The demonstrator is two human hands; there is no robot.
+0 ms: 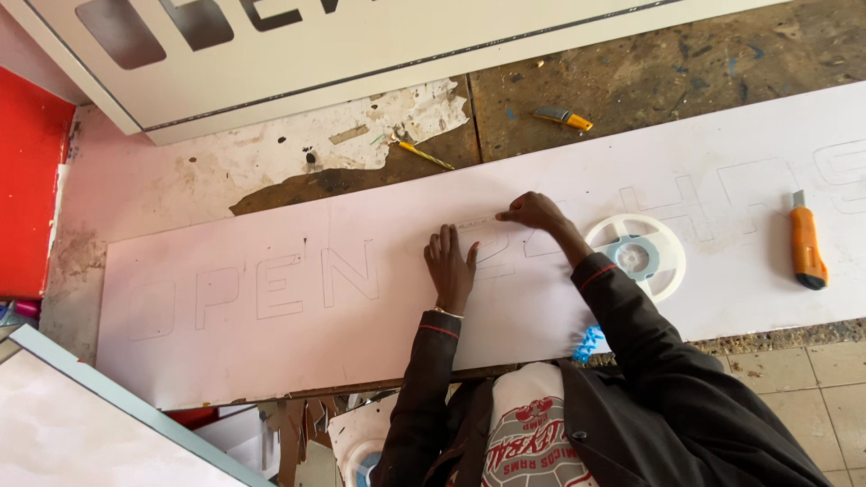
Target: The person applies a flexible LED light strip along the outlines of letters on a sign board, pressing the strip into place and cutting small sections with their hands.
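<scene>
A long white sheet (271,334) with faintly outlined letters lies across the worn work surface. My left hand (451,268) rests flat on it, fingers apart, pressing down near the middle. Just up and to the right, my right hand (534,210) has its fingertips pinched on the end of a thin pale strip (476,221) that lies along the sheet between the two hands. Dark jacket sleeves cover both arms.
A white plastic reel (636,257) sits on the sheet beside my right forearm. An orange utility knife (806,248) lies far right. A smaller yellow knife (561,116) and a yellow-handled tool (419,151) lie beyond the sheet. A white cut-out sign panel (361,45) spans the top; a red board (27,180) stands left.
</scene>
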